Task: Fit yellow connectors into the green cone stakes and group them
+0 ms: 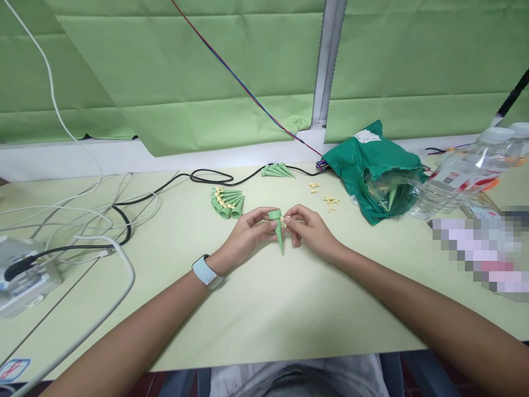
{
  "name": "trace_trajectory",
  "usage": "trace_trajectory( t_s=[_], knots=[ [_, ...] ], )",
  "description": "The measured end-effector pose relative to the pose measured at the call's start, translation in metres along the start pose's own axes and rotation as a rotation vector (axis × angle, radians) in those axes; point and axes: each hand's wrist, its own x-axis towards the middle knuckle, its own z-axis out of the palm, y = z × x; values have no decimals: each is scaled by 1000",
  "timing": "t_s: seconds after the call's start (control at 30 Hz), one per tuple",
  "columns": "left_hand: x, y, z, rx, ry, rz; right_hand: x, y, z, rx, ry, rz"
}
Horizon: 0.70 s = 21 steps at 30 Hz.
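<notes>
My left hand is closed on a green plastic plant-watering spike, its wide collar up and its point down. At the spike's side, just under the collar, my right hand pinches a small pale-yellow plastic piece; whether it sits in the spike I cannot tell. To the left of my hands lies a fanned cluster of green spikes with yellow pieces on them. More green spikes lie behind. Loose yellow pieces are scattered beyond my right hand, with a few others further back.
At the back right, a torn green plastic bag has spikes inside. Clear water bottles stand to its right. White cables and a white box occupy the left. A black cable runs along the back of the table.
</notes>
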Motion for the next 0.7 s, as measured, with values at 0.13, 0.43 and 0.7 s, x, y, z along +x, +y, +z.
trace_trajectory(
  t_s=[0.13,0.43,0.7],
  knots=[
    [1,-3,-2,22,21,15,4,2,0,111,28,21],
    [-2,2,1,-49,-55,-42,3,1,-7,53,-19,-97],
    [2,-9,-6,36,-48,20,4,1,-9,105,-56,-38]
  ],
)
